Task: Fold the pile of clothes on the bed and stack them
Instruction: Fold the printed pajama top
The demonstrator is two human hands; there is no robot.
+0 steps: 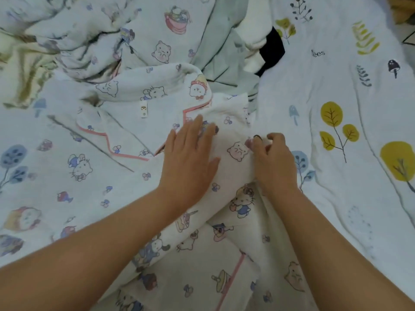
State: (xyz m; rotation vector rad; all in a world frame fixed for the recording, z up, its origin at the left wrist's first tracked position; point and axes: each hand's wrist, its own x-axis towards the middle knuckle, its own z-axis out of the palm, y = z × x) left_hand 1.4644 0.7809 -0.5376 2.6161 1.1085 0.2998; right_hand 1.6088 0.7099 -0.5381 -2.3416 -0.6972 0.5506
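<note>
White cotton printed with cartoon cats and bears makes up one pyjama shirt (125, 140), pink-piped at the collar, spread at the picture's centre on the bedsheet (336, 176). Two hands work it: the left hand (190, 158) presses flat, fingers straight; the right hand (274, 158) pinches a fold of the shirt's cloth. At 12 o'clock lies one pile of clothes (157, 32). The sheet reads "bees". One small neck label (144, 110), unreadable.
</note>
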